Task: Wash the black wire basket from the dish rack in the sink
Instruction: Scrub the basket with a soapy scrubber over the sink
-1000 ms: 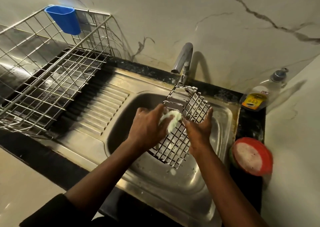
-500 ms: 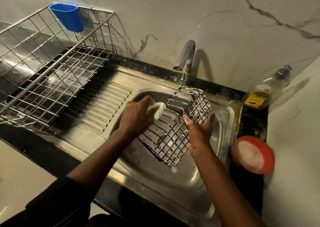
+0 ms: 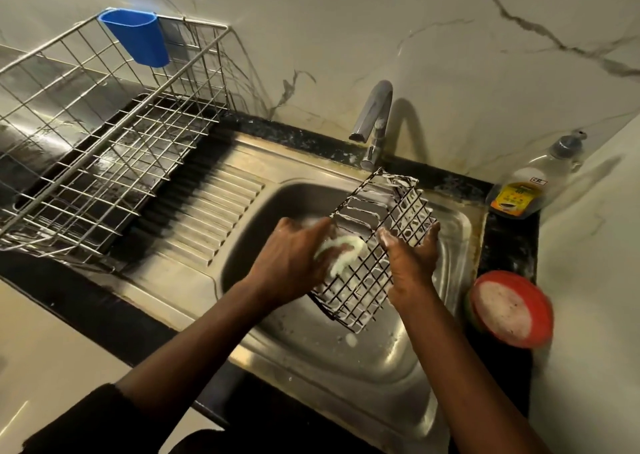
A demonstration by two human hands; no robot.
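Now lower on black wire basket (image 3: 365, 282), sponge (image 3: 341, 250) clasped in left hand (image 3: 294, 263); right hand (image 3: 412, 263) round edge.

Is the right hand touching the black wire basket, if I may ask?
Touching: the head view shows the right hand clasping the black wire basket by its side.

We held the soapy basket (image 3: 367, 280) tilted over the sink (image 3: 381, 370) with our right hand (image 3: 412, 263), and our left hand (image 3: 292, 263) gripped a sponge (image 3: 341, 250) pressed against its mesh.
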